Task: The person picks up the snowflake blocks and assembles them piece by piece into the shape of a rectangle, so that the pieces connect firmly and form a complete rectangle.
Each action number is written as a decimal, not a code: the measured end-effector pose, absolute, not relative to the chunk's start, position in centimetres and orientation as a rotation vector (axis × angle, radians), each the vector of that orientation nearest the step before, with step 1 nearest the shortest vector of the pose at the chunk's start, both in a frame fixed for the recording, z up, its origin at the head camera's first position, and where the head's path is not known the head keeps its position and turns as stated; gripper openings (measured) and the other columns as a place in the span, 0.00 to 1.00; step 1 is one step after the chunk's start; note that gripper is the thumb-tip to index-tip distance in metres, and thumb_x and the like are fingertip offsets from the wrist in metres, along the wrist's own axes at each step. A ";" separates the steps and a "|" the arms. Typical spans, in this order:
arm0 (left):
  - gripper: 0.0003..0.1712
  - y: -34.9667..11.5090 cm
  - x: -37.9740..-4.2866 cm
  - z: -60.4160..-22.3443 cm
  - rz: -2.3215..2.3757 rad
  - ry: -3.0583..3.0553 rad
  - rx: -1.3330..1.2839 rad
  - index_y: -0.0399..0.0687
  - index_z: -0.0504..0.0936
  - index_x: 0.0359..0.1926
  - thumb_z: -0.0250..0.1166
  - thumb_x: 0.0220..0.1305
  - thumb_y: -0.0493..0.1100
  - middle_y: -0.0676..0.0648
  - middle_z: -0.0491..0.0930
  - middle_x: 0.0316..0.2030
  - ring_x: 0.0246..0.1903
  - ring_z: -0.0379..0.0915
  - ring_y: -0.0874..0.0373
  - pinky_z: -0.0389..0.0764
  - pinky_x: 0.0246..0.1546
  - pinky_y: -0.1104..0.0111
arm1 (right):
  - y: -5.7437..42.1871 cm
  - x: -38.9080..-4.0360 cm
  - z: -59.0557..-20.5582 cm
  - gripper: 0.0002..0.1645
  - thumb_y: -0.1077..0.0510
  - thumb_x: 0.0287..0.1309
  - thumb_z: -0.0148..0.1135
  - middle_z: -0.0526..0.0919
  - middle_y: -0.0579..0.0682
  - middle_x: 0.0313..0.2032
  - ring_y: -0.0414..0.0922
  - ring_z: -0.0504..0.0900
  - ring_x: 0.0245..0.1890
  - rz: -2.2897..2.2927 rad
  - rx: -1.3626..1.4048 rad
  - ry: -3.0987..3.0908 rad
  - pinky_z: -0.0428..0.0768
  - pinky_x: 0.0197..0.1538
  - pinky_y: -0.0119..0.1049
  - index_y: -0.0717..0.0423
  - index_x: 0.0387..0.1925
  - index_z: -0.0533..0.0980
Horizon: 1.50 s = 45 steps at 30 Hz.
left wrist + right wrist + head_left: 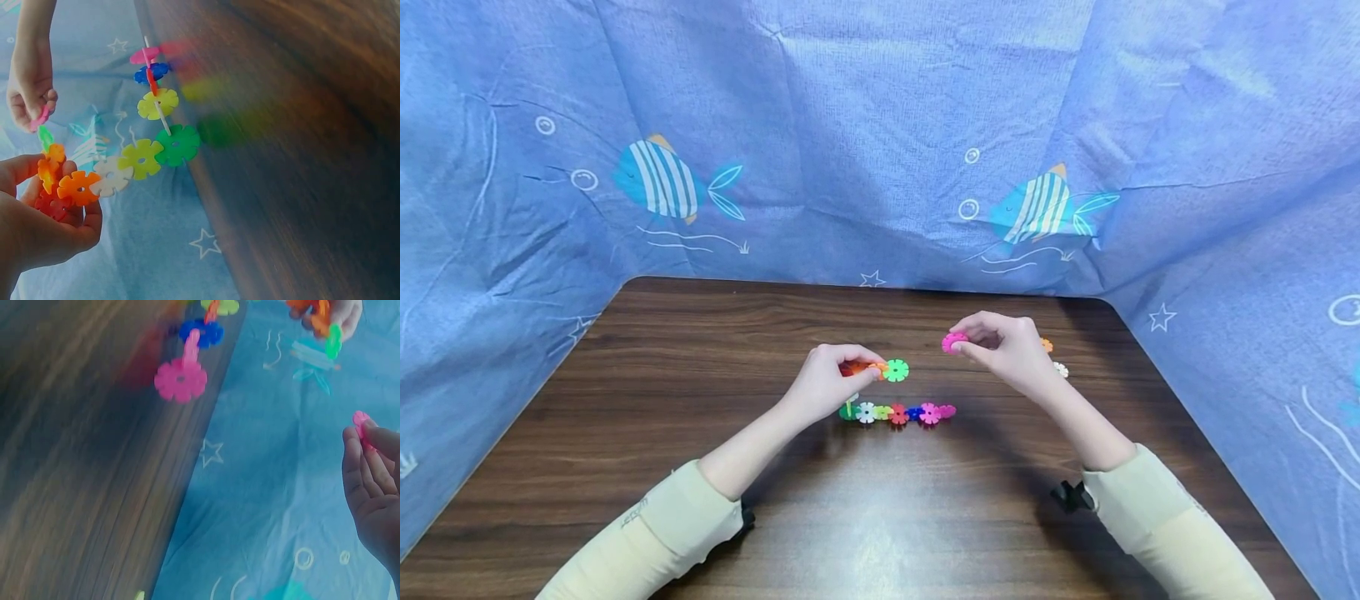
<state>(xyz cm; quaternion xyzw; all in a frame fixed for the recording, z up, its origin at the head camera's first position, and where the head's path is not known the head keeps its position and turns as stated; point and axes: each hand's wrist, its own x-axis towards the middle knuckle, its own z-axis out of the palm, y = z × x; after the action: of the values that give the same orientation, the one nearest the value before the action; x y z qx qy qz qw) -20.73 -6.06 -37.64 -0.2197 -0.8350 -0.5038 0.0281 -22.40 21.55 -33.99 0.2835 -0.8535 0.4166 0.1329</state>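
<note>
A chain of notched plastic flower discs (142, 159) in several colours is linked edge to edge. My left hand (829, 382) grips its upper end by the orange and red discs (79, 188). A green disc (896, 371) sticks out past the left fingertips, toward the right. From the hand the chain drops through white and yellow discs to a dark green one (177, 145), then runs right through a red disc (898, 414) and a blue one to pink discs (929, 413). My right hand (1009, 352) pinches a loose pink disc (955, 342), a short gap from the green disc.
Beyond the right hand, an orange disc (1047, 345) and a white disc (1061, 369) lie on the brown wood-grain table (700, 333), partly hidden by that hand. A blue fish-print cloth (865, 150) hangs around the table's far and side edges.
</note>
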 end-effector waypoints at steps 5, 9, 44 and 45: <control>0.06 -6.0 -20.7 -37.6 -1.541 -2.576 -0.676 0.51 0.86 0.37 0.67 0.58 0.40 0.54 0.84 0.29 0.19 0.71 0.61 0.74 0.22 0.70 | 20.4 -21.7 -34.4 0.10 0.56 0.50 0.71 0.87 0.41 0.29 0.38 0.84 0.27 1.153 0.839 -2.484 0.79 0.29 0.29 0.48 0.36 0.82; 0.06 -6.0 -20.7 -37.6 -1.544 -2.575 -0.675 0.51 0.86 0.37 0.67 0.58 0.40 0.54 0.85 0.29 0.20 0.72 0.61 0.75 0.22 0.70 | 19.7 -21.5 -35.1 0.09 0.56 0.50 0.71 0.86 0.39 0.29 0.34 0.82 0.29 1.117 0.879 -2.502 0.80 0.31 0.29 0.47 0.36 0.82; 0.06 -5.6 -20.6 -37.7 -1.571 -2.567 -0.667 0.48 0.87 0.37 0.68 0.57 0.40 0.50 0.85 0.30 0.20 0.72 0.62 0.76 0.23 0.70 | 17.2 -21.2 -36.3 0.09 0.63 0.46 0.72 0.86 0.43 0.27 0.34 0.82 0.27 1.091 1.016 -2.405 0.81 0.30 0.29 0.53 0.31 0.81; 0.06 -5.6 -20.6 -37.7 -1.572 -2.572 -0.655 0.48 0.87 0.37 0.68 0.57 0.40 0.50 0.85 0.30 0.20 0.73 0.62 0.76 0.23 0.70 | 17.2 -21.2 -36.3 0.08 0.63 0.46 0.72 0.86 0.43 0.27 0.34 0.82 0.27 1.093 1.012 -2.402 0.81 0.30 0.28 0.53 0.31 0.81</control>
<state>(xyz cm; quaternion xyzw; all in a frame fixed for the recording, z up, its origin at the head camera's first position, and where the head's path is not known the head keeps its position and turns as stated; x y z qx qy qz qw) -20.58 -5.59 -37.66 -0.2122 -0.8334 -0.5096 0.0285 -21.16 17.21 -36.30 0.3537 -0.8393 0.3819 0.1570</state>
